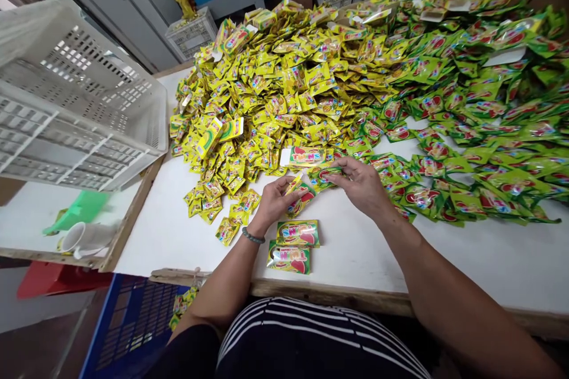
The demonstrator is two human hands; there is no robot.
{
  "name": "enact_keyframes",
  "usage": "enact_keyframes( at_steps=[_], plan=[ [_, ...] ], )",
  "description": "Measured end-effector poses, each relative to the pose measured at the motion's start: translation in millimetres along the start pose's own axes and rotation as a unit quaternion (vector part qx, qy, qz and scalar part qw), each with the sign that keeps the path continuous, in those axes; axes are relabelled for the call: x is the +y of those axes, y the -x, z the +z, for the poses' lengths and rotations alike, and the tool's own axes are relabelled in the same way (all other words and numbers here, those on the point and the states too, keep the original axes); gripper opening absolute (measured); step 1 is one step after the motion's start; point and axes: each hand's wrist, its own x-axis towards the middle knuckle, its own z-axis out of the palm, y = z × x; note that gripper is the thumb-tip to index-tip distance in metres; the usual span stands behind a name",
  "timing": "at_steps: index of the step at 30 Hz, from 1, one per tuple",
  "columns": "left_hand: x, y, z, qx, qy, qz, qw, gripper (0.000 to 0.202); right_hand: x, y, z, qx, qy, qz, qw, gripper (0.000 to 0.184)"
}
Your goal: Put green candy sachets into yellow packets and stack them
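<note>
My left hand [276, 200] is closed around a small printed carton [303, 196], held tilted with a white flap at its upper end. Pinched in my right hand [361, 183] is a green candy packet [323, 176], its left end right at the carton's flap. I cannot tell whether any of it is inside. Just beyond my hands lies another carton [306, 156] with its white flap sticking out. Closer to me, two cartons lie flat on the white table, one [297, 233] behind the other [288, 257].
Yellow packets [284, 89] are heaped at the back left, green packets [471, 130] along the right. A white plastic crate [84, 124] stands at the left, near a white mug [89, 238]. Below the wooden table edge sits a blue basket [128, 320].
</note>
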Motion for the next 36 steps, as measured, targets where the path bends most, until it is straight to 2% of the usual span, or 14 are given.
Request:
enact_keyframes(
  at_steps=[3,8,13,16,19,21,25,29,33,36],
  plan=[
    [3,0,0.0,0.001,-0.003,0.005,1.0,0.047,-1,1,1,0.01,0.018,-0.006,1.0,0.024],
    [13,7,2.0,-0.027,0.052,-0.032,0.998,0.044,-1,0,-3,-0.065,0.058,0.008,0.996,0.019],
    [11,7,4.1,-0.037,0.042,-0.039,0.998,0.046,-8,5,0,-0.089,0.092,-0.01,0.992,0.015],
    [8,5,5.7,-0.028,0.035,-0.039,0.998,0.047,-12,9,7,-0.07,0.092,-0.019,0.993,0.018],
    [11,6,7.6,-0.017,0.04,-0.025,0.999,0.048,-12,9,12,-0.044,0.016,-0.012,0.999,0.034],
    [14,8,8.9,-0.011,0.051,-0.013,0.999,0.046,-10,8,13,-0.018,-0.008,-0.006,1.0,0.034],
    [15,10,11.3,-0.004,0.086,-0.008,0.996,0.045,-8,9,17,0.056,0.082,-0.029,0.995,0.026],
    [9,8,13.3,0.006,0.114,-0.021,0.993,0.05,-9,14,21,0.016,0.116,-0.059,0.991,0.017],
    [8,8,14.9,0.029,0.138,-0.039,0.989,0.051,-12,19,24,0.001,0.149,-0.041,0.988,0.024],
    [8,10,16.1,0.028,0.16,-0.045,0.986,0.05,-14,24,31,-0.005,0.213,-0.097,0.972,0.024]
  ],
)
